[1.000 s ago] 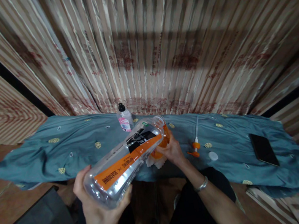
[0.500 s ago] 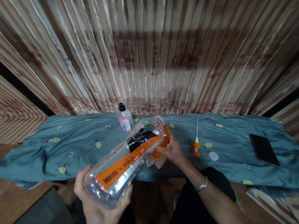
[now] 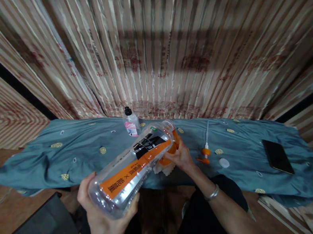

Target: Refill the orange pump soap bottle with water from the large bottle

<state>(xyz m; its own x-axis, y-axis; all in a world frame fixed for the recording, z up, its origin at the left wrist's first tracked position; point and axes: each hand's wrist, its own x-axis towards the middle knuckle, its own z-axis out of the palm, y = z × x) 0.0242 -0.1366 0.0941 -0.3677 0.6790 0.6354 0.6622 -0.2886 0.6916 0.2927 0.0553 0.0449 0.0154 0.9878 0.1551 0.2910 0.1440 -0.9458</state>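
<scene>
Hands [image 3: 101,215] around tilted clear bottle [image 3: 132,167], orange-and-black label, orange far end.

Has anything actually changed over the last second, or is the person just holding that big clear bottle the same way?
Almost nothing. The left hand still grips the base of the clear bottle with the orange label, and the right hand stays at its orange neck end. The small bottle, pump nozzle and phone lie unmoved on the blue cloth; only the view shifted slightly.
</scene>
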